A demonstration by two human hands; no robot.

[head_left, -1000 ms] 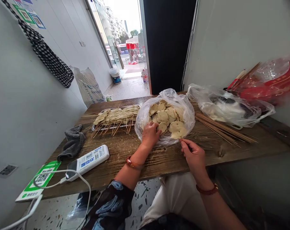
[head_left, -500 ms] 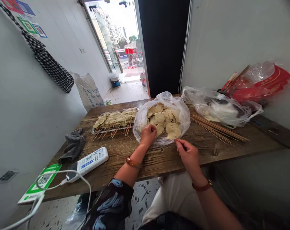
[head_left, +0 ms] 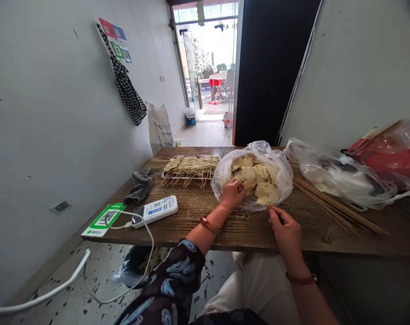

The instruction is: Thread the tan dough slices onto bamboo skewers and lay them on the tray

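A clear plastic bag (head_left: 286, 174) lies open on the wooden table, heaped with thin, round, pale-yellow slices (head_left: 248, 174). My left hand (head_left: 233, 193) rests at the bag's near left edge, its fingers curled in a pinch; what they hold, if anything, is hidden. At the bag's near right edge, my right hand (head_left: 284, 225) pinches what looks like the end of a thin skewer, mostly hidden by the fingers. A broad slice (head_left: 267, 194) lies right at those fingertips. Left of the bag, a tray (head_left: 163, 175) bears rows of skewered slices (head_left: 191, 164), their bare sticks pointing towards me.
Loose bamboo skewers (head_left: 336, 205) lie right of the bag, near another plastic bag (head_left: 347, 176) and red packaging (head_left: 394, 158). On the left are a grey cloth (head_left: 139, 187), a white power bank (head_left: 157, 211) with a cable, and a green QR card (head_left: 105, 220).
The view has swung left and tilted, so everything appears farther right. Both hands keep nearly the same place at the bag; the slice by my right fingertips shows more broadly.
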